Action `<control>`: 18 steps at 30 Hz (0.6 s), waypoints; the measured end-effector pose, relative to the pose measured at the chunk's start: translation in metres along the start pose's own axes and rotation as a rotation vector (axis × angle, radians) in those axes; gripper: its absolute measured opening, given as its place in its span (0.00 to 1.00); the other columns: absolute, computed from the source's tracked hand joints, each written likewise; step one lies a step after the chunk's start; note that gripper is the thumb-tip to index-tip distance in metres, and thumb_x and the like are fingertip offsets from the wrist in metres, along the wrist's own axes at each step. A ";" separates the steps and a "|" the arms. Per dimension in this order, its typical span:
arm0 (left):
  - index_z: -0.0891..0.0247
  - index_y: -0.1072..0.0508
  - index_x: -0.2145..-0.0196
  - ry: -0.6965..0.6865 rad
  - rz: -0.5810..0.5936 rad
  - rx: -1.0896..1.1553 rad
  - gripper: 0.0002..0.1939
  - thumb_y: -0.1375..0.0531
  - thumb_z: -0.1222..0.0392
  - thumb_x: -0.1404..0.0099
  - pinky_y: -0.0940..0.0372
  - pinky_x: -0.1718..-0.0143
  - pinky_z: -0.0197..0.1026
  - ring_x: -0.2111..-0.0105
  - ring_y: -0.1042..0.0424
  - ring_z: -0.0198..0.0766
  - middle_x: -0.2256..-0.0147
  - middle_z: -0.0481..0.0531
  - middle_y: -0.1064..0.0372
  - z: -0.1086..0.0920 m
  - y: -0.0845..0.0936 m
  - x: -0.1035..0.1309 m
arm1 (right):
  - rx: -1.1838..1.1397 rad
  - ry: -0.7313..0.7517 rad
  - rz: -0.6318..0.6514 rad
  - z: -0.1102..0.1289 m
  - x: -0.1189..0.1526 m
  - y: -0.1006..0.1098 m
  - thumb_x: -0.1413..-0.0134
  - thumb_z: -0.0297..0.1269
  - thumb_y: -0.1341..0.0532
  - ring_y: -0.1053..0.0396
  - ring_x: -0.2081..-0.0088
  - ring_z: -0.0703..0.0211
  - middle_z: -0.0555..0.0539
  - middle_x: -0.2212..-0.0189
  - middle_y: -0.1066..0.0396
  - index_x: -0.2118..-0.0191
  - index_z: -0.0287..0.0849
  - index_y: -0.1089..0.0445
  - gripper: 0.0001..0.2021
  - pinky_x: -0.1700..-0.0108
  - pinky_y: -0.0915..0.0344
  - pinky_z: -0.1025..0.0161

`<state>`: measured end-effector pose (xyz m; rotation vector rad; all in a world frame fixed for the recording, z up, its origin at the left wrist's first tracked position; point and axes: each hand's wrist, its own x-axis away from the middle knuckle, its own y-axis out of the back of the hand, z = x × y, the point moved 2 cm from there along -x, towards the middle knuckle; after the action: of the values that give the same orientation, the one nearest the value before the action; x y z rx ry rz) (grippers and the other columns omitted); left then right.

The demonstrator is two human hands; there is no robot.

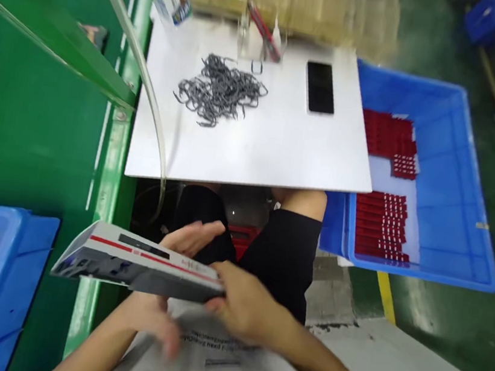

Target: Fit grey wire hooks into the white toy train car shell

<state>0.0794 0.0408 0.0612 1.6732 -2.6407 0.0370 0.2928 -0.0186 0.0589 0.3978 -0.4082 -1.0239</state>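
The right hand (243, 306) is closed on the near end of a long grey toy train (139, 262) with a red stripe, held low over the lap, while the left hand (166, 315), blurred, lies under it with fingers showing behind its far side. A steadier hold would likely need both hands spread along the body. Beyond lies the white board (256, 150) with loose grey hooks (218, 90).

A white worktable (251, 155) stands over green flooring (450, 309) (yellow line markings cross it), beside a green conveyor (30, 138).
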 end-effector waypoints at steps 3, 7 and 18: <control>0.52 0.33 0.48 0.003 0.067 0.285 0.21 0.28 0.45 0.27 0.24 0.71 0.40 0.74 0.21 0.39 0.68 0.46 0.24 0.000 -0.006 -0.013 | 0.055 0.016 0.303 0.005 -0.025 -0.011 0.25 0.62 0.38 0.18 0.55 0.46 0.41 0.51 0.16 0.41 0.42 0.23 0.27 0.56 0.26 0.56; 0.56 0.36 0.59 0.099 0.038 0.256 0.19 0.28 0.50 0.28 0.32 0.78 0.34 0.81 0.28 0.34 0.74 0.41 0.31 0.014 0.013 -0.027 | 0.159 0.018 0.313 -0.015 -0.067 0.055 0.26 0.53 0.34 0.17 0.57 0.48 0.45 0.57 0.14 0.52 0.45 0.17 0.17 0.58 0.30 0.59; 0.59 0.27 0.62 0.272 0.007 0.003 0.29 0.19 0.39 0.46 0.38 0.76 0.37 0.77 0.34 0.36 0.75 0.44 0.31 0.059 0.029 -0.031 | 0.337 -0.410 -0.563 -0.058 -0.273 0.196 0.36 0.34 0.33 0.23 0.53 0.45 0.40 0.58 0.17 0.64 0.43 0.22 0.04 0.49 0.31 0.54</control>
<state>0.0667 0.0799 0.0015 1.5352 -2.4464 0.2503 0.3405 0.3189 0.0693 0.6272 -0.8748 -1.6011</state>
